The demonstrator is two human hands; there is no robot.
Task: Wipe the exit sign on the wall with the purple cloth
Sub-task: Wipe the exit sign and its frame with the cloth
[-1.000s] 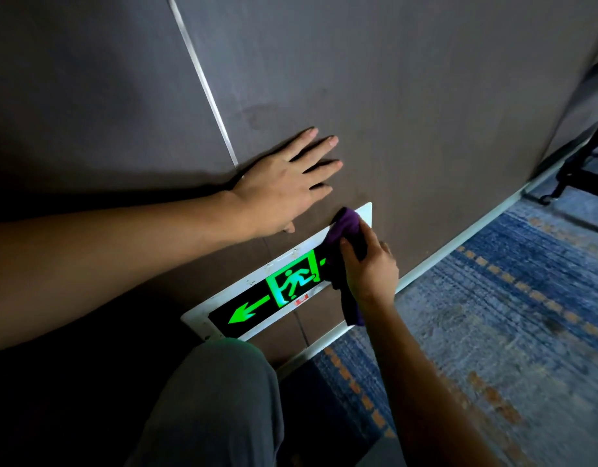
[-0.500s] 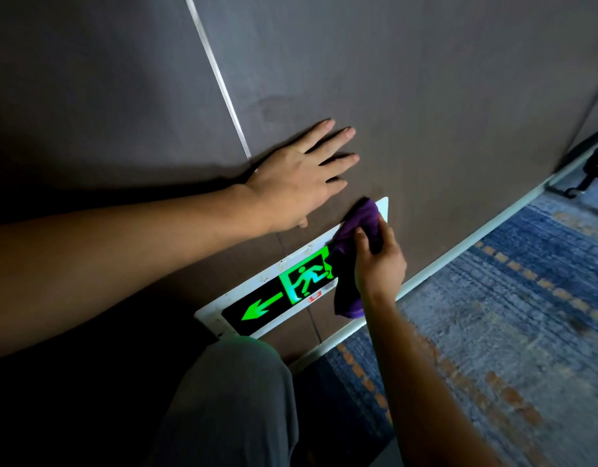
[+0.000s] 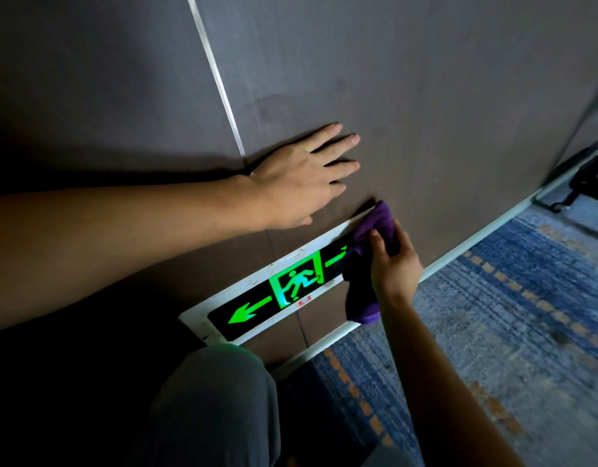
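The exit sign (image 3: 257, 301) is a long black panel in a white frame, set low in the grey wall, with a glowing green arrow and running figure. My right hand (image 3: 393, 264) is shut on the purple cloth (image 3: 366, 261) and presses it against the sign's right end, hiding that end. A corner of the cloth hangs down below the frame. My left hand (image 3: 301, 176) lies flat on the wall just above the sign, fingers spread, holding nothing.
A pale skirting strip (image 3: 476, 237) runs along the wall's foot. Blue patterned carpet (image 3: 492, 332) covers the floor on the right. My grey-trousered knee (image 3: 216, 399) is just below the sign. A black wheeled frame (image 3: 580, 187) stands at the far right.
My right hand has slid the cloth rightward along the sign, uncovering a green arrow stub beside the running figure. My left hand stays flat on the wall.
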